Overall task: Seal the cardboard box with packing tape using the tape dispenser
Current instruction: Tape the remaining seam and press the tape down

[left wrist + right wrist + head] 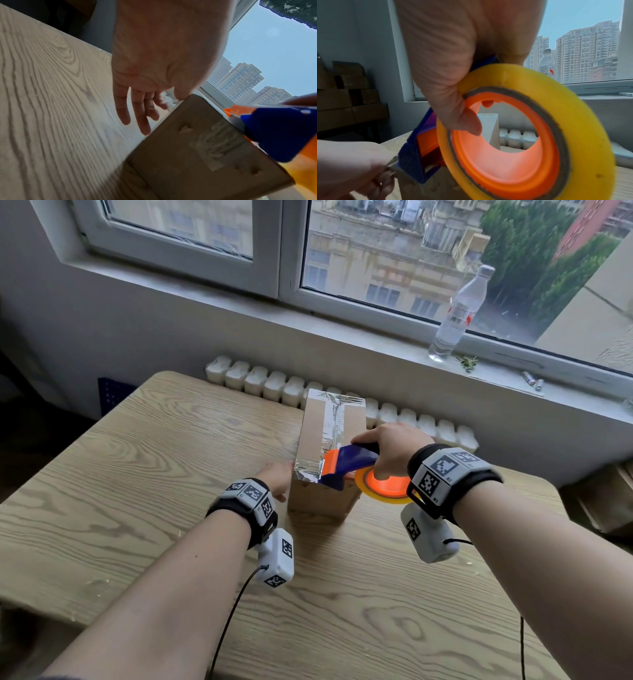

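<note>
We can read no words or numbers anywhere; the bottle (459,314) label on the sill is too blurry.

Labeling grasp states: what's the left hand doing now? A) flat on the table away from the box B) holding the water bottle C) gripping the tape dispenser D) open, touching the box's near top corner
D: the left hand has straight fingers, thumb touching the cardboard box corner.

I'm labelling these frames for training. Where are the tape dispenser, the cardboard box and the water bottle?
tape dispenser (349,462): head view, on its blue body.
cardboard box (313,426): head view, on the bare top left of the tape strip.
water bottle (457,318): head view, on its label.
</note>
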The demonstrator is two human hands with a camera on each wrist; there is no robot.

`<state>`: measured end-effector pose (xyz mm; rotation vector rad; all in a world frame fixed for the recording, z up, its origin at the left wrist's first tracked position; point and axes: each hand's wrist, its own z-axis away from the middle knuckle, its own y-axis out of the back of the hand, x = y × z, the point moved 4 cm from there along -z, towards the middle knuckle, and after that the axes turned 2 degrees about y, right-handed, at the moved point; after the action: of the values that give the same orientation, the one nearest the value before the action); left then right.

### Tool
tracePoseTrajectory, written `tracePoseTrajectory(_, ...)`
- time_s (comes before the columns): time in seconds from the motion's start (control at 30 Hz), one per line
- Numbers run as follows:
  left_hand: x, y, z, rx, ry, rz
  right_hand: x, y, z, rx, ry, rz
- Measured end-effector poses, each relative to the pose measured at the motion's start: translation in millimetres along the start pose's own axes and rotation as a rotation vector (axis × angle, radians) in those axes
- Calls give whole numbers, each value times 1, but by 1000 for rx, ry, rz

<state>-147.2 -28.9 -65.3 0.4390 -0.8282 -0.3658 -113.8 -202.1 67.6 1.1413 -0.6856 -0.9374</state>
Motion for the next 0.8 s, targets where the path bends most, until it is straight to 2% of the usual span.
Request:
tracePoseTrajectory(0.13, -8, -9, -1, -30, 25, -114, 1, -2, 0, -3, -9, -7)
tracePoseTrajectory(0.23, -8, -9, -2, -16, 38, -101, 2, -4, -2, 7, -16, -2)
tracePoseTrajectory(0.27, -4, -7, -1, 16, 12, -97, 2, -4, -2, 8, -19, -4)
tracePoseTrajectory(0.4, 17, 11, 2, 289, -118, -142, 4, -4, -4, 4, -28, -7)
tracePoseTrajectory(0.47, 27, 15, 0, 350, -154, -195, 6, -5, -4, -2, -37, -16)
tracePoseTrajectory(0.8, 51, 11, -7, 250, -159, -411, 7, -7, -10, -38, -44, -12)
